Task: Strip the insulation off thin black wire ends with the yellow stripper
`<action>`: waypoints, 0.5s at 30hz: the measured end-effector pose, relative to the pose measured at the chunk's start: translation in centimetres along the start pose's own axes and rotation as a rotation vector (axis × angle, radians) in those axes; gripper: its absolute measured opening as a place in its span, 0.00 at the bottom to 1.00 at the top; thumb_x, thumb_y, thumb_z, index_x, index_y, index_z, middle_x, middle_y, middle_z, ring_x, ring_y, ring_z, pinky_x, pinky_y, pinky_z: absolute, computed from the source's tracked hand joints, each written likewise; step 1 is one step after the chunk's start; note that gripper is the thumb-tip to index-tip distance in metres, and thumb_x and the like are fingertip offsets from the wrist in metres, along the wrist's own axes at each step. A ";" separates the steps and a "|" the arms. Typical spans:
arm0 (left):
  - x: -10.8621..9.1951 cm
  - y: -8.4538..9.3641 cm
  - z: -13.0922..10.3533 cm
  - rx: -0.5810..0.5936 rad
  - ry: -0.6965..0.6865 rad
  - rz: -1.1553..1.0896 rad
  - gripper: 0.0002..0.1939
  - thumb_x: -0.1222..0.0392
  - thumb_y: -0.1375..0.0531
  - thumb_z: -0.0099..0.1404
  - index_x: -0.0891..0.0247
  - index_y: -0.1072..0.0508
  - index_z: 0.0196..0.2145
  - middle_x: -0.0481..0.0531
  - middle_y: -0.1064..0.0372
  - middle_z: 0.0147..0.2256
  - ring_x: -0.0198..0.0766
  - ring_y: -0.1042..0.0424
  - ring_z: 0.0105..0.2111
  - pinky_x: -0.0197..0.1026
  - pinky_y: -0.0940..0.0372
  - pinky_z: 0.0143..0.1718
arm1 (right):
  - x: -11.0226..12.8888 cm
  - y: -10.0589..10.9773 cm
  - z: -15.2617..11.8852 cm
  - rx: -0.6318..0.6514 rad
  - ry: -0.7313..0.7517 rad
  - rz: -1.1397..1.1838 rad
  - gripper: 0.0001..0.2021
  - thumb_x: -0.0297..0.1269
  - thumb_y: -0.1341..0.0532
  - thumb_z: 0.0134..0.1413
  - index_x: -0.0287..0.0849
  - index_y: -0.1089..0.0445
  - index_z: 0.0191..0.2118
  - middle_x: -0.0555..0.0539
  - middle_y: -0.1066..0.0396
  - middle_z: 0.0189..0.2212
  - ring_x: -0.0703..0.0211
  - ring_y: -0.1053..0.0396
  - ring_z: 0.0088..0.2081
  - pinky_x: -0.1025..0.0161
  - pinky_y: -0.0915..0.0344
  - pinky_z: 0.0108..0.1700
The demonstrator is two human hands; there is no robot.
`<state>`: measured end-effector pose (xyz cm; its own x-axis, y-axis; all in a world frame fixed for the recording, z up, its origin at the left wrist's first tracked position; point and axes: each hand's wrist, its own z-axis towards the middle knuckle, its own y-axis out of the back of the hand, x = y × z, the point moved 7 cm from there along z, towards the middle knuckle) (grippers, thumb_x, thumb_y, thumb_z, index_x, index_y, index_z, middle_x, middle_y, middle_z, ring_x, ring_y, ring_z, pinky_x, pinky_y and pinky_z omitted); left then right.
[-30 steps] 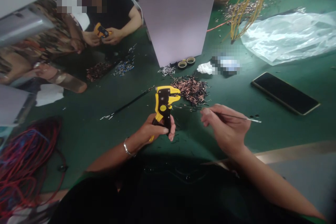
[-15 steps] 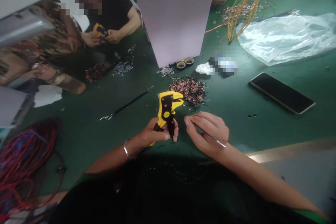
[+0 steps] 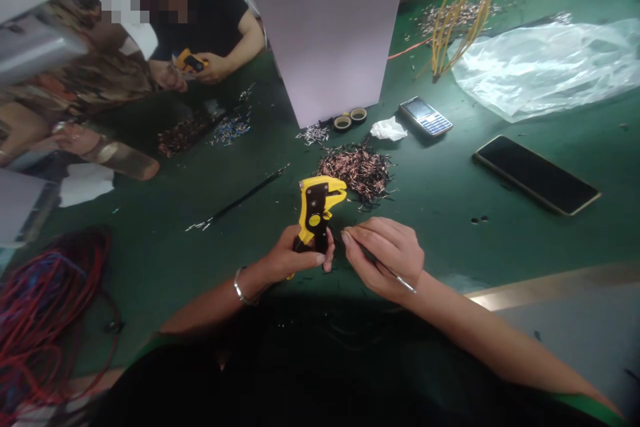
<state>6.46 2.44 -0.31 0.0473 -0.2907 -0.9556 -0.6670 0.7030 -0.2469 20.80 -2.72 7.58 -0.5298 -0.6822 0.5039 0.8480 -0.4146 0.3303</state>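
Observation:
Yellow and black wire strippers [image 3: 314, 210] stand upright in my left hand [image 3: 295, 253], whose fingers wrap round the handles. The jaws point right and have nothing between them. Close on the right, my right hand [image 3: 385, 253] pinches a thin black wire [image 3: 376, 260]. A pale metal tip of the wire sticks out under the palm; its other end is hidden by the fingertips. Just beyond the strippers lies a heap of copper and black wire offcuts [image 3: 356, 173]. Left of them, a bundle of black wires [image 3: 245, 200] with silvery ends rests on the green table [image 3: 200, 267].
Behind the heap are tape rolls [image 3: 350, 119], a crumpled tissue [image 3: 389, 129] and a keypad phone [image 3: 426, 117]. A smartphone [image 3: 536, 175] and a plastic bag [image 3: 545, 70] lie to the right. Red cables [image 3: 55, 307] coil at left. A tall panel [image 3: 327, 33] stands ahead; co-workers sit beyond.
My right hand has shifted slightly left and down, nearer the strippers, with the wire still pinched. My left hand keeps its hold on the strippers.

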 end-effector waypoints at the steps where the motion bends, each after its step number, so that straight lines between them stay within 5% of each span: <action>1: 0.0 0.0 0.0 -0.010 0.002 0.007 0.14 0.58 0.32 0.59 0.68 0.28 0.39 0.53 0.28 0.29 0.39 0.27 0.30 0.44 0.33 0.37 | -0.1 0.0 0.0 0.002 -0.004 0.001 0.08 0.21 0.38 0.55 0.42 0.28 0.35 0.46 0.24 0.23 0.59 0.30 0.22 0.61 0.31 0.25; 15: 1.3 1.4 -0.6 -0.208 0.091 0.178 0.15 0.55 0.31 0.60 0.67 0.30 0.27 0.47 0.32 0.16 0.30 0.34 0.15 0.34 0.36 0.21 | -0.6 -0.4 -0.2 0.013 -0.047 0.028 0.08 0.22 0.39 0.57 0.43 0.29 0.34 0.47 0.24 0.24 0.59 0.29 0.23 0.61 0.30 0.27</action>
<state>5.13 2.69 -1.84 -0.1447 -0.2384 -0.9603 -0.7974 0.6027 -0.0295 20.78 -2.27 6.96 -0.5065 -0.6645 0.5495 0.8622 -0.3877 0.3259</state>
